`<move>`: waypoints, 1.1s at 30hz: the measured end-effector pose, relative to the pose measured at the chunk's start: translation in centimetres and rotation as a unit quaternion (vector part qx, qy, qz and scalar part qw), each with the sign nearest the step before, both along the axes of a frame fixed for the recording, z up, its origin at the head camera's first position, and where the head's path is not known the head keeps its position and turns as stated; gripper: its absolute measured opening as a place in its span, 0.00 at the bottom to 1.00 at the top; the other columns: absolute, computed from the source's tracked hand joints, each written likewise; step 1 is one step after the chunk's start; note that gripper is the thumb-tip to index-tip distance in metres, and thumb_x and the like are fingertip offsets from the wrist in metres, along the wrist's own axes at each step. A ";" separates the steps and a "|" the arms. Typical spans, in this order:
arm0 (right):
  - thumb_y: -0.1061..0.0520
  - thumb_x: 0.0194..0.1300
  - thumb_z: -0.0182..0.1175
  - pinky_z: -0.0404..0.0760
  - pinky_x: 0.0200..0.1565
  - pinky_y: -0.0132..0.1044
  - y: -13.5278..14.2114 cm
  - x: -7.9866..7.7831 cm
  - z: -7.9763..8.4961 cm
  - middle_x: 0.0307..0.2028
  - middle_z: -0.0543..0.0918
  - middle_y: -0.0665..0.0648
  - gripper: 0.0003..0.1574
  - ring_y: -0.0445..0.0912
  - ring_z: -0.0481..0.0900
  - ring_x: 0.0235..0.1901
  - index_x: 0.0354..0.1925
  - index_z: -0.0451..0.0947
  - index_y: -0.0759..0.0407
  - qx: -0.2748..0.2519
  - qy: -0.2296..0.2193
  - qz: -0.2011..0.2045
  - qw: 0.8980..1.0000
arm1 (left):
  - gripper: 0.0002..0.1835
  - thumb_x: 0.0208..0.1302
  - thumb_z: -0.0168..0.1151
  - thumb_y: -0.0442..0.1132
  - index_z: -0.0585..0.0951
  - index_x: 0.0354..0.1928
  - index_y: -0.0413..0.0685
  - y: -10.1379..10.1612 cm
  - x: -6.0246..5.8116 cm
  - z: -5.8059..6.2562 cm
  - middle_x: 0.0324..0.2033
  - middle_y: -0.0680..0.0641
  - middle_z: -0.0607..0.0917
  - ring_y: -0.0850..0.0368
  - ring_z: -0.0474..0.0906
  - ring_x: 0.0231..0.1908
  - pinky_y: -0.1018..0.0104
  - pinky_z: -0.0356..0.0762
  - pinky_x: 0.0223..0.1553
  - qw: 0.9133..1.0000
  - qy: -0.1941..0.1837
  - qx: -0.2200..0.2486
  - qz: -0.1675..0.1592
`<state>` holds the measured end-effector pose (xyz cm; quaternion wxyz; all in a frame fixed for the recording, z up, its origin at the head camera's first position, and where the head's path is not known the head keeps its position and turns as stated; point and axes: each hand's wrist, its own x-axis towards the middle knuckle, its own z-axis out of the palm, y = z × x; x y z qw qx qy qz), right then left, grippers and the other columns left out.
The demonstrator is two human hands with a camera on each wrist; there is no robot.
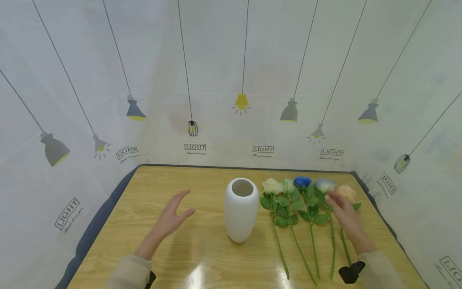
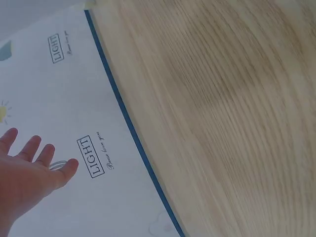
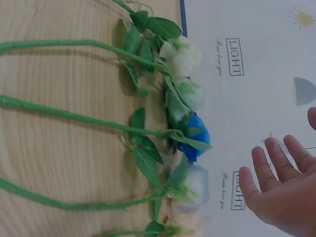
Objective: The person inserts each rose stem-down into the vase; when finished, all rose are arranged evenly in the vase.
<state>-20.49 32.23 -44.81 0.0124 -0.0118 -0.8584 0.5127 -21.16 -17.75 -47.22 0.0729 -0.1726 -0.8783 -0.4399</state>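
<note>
A white vase (image 1: 241,220) stands upright in the middle of the wooden table. To its right lie several artificial roses side by side, blooms away from me: a cream rose (image 1: 272,186), a pale green rose (image 1: 288,186), a blue rose (image 1: 302,182), a pale lavender rose (image 1: 324,185) and a peach rose (image 1: 347,193). My left hand (image 1: 170,220), fingers extended and thumb apart, hovers left of the vase. Over the lavender and peach roses is my right hand (image 1: 345,216); in the right wrist view its fingers (image 3: 282,165) are spread and hold nothing.
The table (image 1: 144,192) has a dark blue edge (image 1: 97,224) along its sides and back. Behind it hangs a pale cloth (image 1: 216,60) printed with lamps and "LIGHT" labels. The long green stems (image 1: 313,249) point toward the near side.
</note>
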 end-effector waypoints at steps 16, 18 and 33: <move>0.45 0.63 0.52 0.72 0.43 0.51 -5.4 -0.9 -6.2 0.46 0.74 0.66 0.32 0.58 0.72 0.44 0.54 0.66 0.68 -0.067 -0.046 -0.014 0.997 | 0.32 0.57 0.59 0.48 0.62 0.62 0.50 4.5 0.5 1.7 0.59 0.48 0.64 0.49 0.58 0.58 0.44 0.58 0.54 0.997 -0.021 0.045 -0.054; 0.47 0.63 0.52 0.73 0.41 0.51 -6.0 -1.0 -6.7 0.43 0.76 0.65 0.30 0.58 0.72 0.41 0.53 0.66 0.69 -0.064 -0.048 -0.012 0.997 | 0.32 0.57 0.60 0.47 0.62 0.62 0.51 4.8 0.5 1.9 0.59 0.48 0.64 0.50 0.58 0.58 0.45 0.58 0.54 0.997 -0.024 0.044 -0.055; 0.60 0.61 0.55 0.76 0.36 0.45 -9.5 -1.6 -9.7 0.34 0.80 0.62 0.22 0.56 0.77 0.35 0.50 0.68 0.72 -0.122 -0.077 -0.026 0.989 | 0.32 0.56 0.62 0.39 0.62 0.62 0.42 7.0 -0.2 3.4 0.57 0.43 0.67 0.48 0.62 0.56 0.47 0.60 0.53 0.994 -0.016 0.075 -0.084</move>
